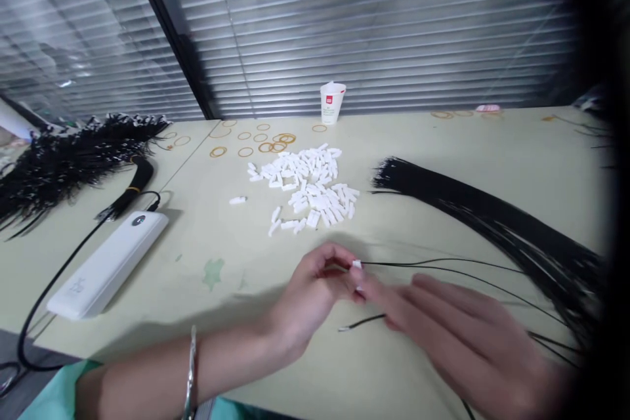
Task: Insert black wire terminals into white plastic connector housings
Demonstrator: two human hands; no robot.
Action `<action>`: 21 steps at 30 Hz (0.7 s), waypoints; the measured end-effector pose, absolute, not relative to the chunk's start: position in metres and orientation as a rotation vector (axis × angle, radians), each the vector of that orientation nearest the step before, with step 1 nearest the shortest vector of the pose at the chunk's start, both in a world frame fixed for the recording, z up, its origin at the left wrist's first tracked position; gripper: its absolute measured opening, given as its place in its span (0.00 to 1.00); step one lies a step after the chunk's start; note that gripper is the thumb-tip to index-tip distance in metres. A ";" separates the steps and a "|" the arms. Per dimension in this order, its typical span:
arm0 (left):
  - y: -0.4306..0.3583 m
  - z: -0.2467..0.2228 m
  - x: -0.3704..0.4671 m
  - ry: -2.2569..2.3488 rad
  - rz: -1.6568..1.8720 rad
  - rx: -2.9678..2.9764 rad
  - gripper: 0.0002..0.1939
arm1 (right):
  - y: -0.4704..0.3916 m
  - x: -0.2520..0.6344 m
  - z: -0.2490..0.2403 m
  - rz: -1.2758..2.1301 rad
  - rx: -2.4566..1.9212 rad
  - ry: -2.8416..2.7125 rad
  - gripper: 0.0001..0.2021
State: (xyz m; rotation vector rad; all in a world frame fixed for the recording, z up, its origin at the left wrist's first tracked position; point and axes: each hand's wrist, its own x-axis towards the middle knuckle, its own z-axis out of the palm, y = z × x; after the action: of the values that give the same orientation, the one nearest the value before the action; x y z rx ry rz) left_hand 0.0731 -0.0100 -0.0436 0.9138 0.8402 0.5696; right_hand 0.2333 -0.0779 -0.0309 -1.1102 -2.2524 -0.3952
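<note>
My left hand point(319, 289) pinches a small white plastic connector housing point(357, 264) between thumb and fingertips. Thin black wires run from the connector off to the right. Partly blurred, my right hand point(453, 335) reaches in from the right, its fingertips touching the connector. A black wire point(367, 321) with a bare metal terminal at its tip pokes out from beneath the right fingers, which are closed on it. Beyond my hands lies a loose pile of white connector housings point(310, 184). To the right, a thick bundle of black wires point(472, 200) stretches across the table.
A white power bank point(111, 262) with a black cable lies at left, beside a heap of black wires point(73, 157) with white ends. Yellow rubber bands point(278, 144) are scattered towards the back. A paper cup point(332, 104) stands by the window blinds point(374, 26).
</note>
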 end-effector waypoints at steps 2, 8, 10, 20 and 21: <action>-0.010 -0.042 0.073 0.825 0.571 0.904 0.06 | -0.076 0.230 -0.037 -0.334 -1.087 -2.263 0.16; -0.011 -0.042 0.072 0.796 0.567 0.834 0.04 | -0.062 0.240 -0.036 0.228 -1.263 -1.941 0.09; -0.012 -0.041 0.072 0.769 0.566 0.786 0.03 | -0.061 0.242 -0.035 0.332 -1.284 -1.872 0.08; -0.014 -0.043 0.068 0.632 0.564 0.659 0.03 | -0.067 0.241 -0.032 0.262 -1.299 -1.827 0.07; -0.014 -0.043 0.068 0.626 0.566 0.657 0.03 | -0.067 0.242 -0.031 0.260 -1.302 -1.836 0.06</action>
State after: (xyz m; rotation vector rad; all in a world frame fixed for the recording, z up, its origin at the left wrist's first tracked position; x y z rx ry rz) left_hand 0.0682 -0.0138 -0.0431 0.6565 0.6256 0.5660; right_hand 0.2416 -0.0672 -0.0311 -1.3023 -1.8358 0.2601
